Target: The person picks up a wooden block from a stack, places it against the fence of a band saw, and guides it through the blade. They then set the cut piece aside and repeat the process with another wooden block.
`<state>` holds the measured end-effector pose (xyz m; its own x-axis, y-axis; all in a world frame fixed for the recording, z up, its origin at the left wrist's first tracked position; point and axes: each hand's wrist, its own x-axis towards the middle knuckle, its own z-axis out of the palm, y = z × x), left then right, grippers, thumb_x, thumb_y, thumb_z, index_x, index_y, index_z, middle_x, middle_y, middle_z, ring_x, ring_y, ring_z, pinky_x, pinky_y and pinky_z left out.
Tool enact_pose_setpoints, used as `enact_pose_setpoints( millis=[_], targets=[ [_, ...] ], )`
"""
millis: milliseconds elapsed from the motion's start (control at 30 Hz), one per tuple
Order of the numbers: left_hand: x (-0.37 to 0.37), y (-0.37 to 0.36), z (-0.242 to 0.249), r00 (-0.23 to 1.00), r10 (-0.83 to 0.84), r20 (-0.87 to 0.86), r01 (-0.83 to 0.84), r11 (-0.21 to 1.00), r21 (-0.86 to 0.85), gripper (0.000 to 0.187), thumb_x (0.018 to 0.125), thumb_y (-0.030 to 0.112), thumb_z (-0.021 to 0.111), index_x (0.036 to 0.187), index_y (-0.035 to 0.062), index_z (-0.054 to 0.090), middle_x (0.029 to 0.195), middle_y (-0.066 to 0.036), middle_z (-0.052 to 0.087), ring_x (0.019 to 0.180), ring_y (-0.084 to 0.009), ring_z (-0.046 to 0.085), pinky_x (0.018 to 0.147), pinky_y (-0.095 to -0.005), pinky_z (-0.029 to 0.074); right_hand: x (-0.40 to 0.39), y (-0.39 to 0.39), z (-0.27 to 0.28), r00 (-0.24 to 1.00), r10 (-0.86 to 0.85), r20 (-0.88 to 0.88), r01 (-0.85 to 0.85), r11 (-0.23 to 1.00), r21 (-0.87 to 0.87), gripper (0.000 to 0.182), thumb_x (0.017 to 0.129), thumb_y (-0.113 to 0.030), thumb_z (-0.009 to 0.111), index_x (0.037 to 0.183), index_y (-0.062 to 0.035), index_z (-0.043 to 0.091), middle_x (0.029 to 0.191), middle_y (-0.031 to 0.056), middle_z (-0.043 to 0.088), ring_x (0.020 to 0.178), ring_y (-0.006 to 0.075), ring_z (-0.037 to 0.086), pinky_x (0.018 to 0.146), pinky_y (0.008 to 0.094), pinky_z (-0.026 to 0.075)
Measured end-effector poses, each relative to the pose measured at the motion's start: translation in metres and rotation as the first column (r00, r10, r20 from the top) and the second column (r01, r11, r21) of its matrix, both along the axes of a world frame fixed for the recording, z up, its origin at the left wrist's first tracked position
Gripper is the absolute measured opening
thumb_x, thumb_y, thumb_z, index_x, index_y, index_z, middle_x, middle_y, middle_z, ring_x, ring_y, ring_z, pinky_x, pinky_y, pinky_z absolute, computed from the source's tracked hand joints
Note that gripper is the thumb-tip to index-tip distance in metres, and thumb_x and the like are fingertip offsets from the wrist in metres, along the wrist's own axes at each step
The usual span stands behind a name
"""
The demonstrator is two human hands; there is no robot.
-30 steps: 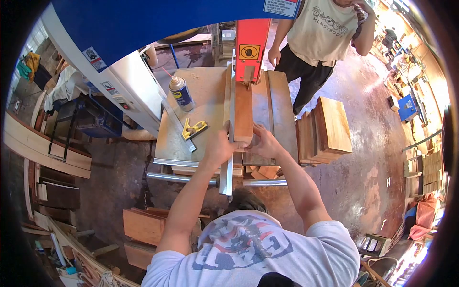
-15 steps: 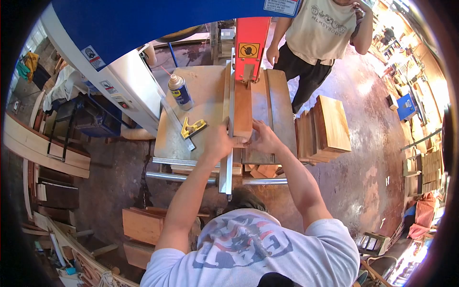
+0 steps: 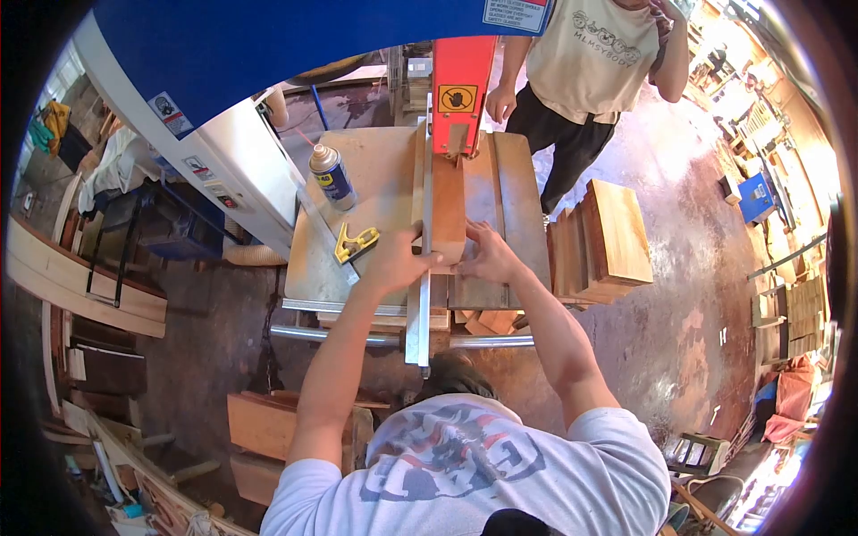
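Observation:
A reddish-brown wooden block [image 3: 449, 207] lies lengthwise on the bandsaw table [image 3: 380, 161], along the metal fence [image 3: 418, 313]. Its far end is under the red blade guard [image 3: 458, 89]; the blade itself is hard to make out. My left hand [image 3: 399, 263] is bent over the fence, its thumb reaching to the block's near end. On the other side, my right hand [image 3: 490, 255] presses its fingers against the block's right face, with the thumb at the near end. Both hands are closed about this end, and some fingertips are hidden.
Left of the fence are a spray can [image 3: 332, 179] and a yellow-handled combination square [image 3: 356, 243]. Stacked wood blocks [image 3: 617, 234] stand to the right, more boards [image 3: 261, 424] at lower left. Another person [image 3: 585, 71] stands beyond the table at the right.
The block has slid slightly forward under the guard, with both hands following at its near end. The whole view has shifted a little. The other person's lowered hand has moved slightly.

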<state>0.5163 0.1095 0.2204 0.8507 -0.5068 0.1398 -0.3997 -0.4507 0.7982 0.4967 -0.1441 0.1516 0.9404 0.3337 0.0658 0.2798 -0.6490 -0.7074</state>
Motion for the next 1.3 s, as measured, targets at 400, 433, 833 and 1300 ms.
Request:
enact_pose_setpoints(
  millis=[400, 433, 833, 1300],
  targets=[
    [-0.006, 0.002, 0.008, 0.971, -0.058, 0.231, 0.025, 0.989, 0.145, 0.022, 0.092, 0.02, 0.075, 0.1, -0.0005, 0.073, 0.08, -0.026, 0.069, 0.076, -0.0464, 0.068, 0.068, -0.051, 0.052, 0.006, 0.0, 0.004, 0.997, 0.003, 0.073, -0.001, 1.0, -0.028, 0.119, 0.066, -0.027, 0.089, 0.165, -0.0005, 0.029, 0.166, 0.028, 0.036, 0.151, 0.0449, 0.039, 0.127, 0.0545, 0.027],
    [-0.004, 0.002, 0.009, 0.962, -0.086, 0.259, 0.043, 0.985, 0.165, 0.019, 0.093, 0.017, 0.073, 0.097, -0.0015, 0.071, 0.08, -0.026, 0.069, 0.076, -0.0468, 0.069, 0.069, -0.0525, 0.053, 0.007, -0.001, 0.005, 0.998, 0.0, 0.067, 0.002, 1.0, -0.023, 0.118, 0.065, -0.027, 0.089, 0.165, -0.0012, 0.03, 0.166, 0.0277, 0.036, 0.15, 0.0452, 0.04, 0.126, 0.0535, 0.028],
    [-0.005, 0.001, -0.009, 0.905, -0.064, 0.421, 0.026, 0.995, 0.095, 0.013, 0.097, 0.015, 0.068, 0.1, 0.0021, 0.071, 0.078, -0.023, 0.069, 0.074, -0.0453, 0.068, 0.069, -0.0537, 0.054, 0.017, -0.004, -0.001, 0.993, 0.008, 0.116, 0.002, 0.996, -0.088, 0.117, 0.065, -0.032, 0.089, 0.165, -0.0053, 0.034, 0.164, 0.024, 0.042, 0.146, 0.0447, 0.044, 0.123, 0.0493, 0.033],
    [0.013, -0.001, -0.018, 0.898, -0.073, 0.435, 0.029, 0.994, 0.107, 0.011, 0.093, 0.011, 0.069, 0.089, 0.0004, 0.07, 0.086, -0.024, 0.07, 0.079, -0.0465, 0.068, 0.07, -0.0533, 0.054, 0.027, -0.008, 0.001, 0.992, 0.013, 0.129, 0.003, 0.993, -0.121, 0.114, 0.066, -0.032, 0.088, 0.163, -0.0017, 0.036, 0.161, 0.0234, 0.047, 0.143, 0.0428, 0.047, 0.121, 0.0487, 0.035]
  ],
)
